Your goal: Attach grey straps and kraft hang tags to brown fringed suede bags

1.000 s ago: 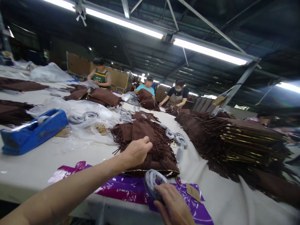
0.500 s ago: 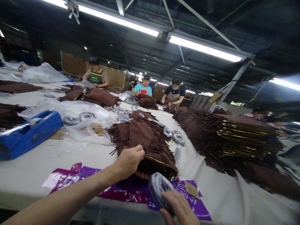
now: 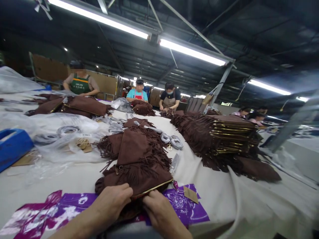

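A brown fringed bag point(image 3: 139, 177) with a gold zip lies at the table's near edge, its zipped opening towards me. My left hand point(image 3: 116, 200) is closed on the near rim, left of the opening. Close beside it, my right hand point(image 3: 158, 207) has its fingers curled at the rim, the fingertips partly hidden in the opening. The plastic-wrapped coil is out of sight. Purple plastic film point(image 3: 184, 202) lies under the bag, and a brown card tag point(image 3: 190, 195) rests on it to the right.
More fringed bags point(image 3: 136, 142) lie just beyond. A tall stack of zipped bags point(image 3: 231, 132) stands right, wrapped coils point(image 3: 176, 142) in the middle. At left are a blue tape dispenser point(image 3: 13, 146) and clear plastic bags point(image 3: 87, 126). Several co-workers point(image 3: 81, 83) stand across the table.
My right hand has moved left to the bag's opening, and the wrapped coil it held is no longer visible. The bag is nearer to me. The view has swung right.
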Available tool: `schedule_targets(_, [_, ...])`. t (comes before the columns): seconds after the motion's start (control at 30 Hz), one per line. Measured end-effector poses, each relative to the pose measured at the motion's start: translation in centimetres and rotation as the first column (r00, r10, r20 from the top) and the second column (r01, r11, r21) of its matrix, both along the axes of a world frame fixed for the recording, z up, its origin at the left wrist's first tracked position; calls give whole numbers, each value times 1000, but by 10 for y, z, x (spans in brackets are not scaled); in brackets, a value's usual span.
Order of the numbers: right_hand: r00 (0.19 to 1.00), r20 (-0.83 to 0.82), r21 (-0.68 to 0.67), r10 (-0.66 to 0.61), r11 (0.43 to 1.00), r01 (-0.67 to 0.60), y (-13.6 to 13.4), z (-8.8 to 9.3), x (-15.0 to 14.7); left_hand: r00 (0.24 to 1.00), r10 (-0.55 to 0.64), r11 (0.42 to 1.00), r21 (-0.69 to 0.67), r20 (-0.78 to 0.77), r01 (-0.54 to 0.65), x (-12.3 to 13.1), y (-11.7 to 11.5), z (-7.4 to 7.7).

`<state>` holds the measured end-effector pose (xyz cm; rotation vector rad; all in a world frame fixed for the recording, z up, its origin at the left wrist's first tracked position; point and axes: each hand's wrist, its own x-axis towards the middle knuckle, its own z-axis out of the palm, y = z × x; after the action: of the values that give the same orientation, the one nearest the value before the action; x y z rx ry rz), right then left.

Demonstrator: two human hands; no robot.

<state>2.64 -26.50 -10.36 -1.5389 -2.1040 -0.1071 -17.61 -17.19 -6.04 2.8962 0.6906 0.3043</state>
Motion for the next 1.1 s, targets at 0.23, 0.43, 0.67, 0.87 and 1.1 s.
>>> schedule_targets(0.23, [970,2,152,-243,959,240,-17,26,104,994,79,996,-40,-78,-82,-9,16,21])
schedule_targets(0.43, [981,54,209,-185,963,170,-8,28,58,985,-134,904,-392,112,168,-33,0,32])
schedule_targets(0.67, [973,-99,54,206,978,-202,-42,-17,-30,958,213,885,-453,194,-105,-98,-13,9])
schedule_targets(0.87, [939,-305,-111,159,973,-201,-33,-38,-121,962,259,870,-455,93,-190,-101,-48,1])
schedule_targets(1.1, [915,-346,37,-208,971,235,-29,-52,-167,945,213,905,-416,248,-94,-100,-48,-23])
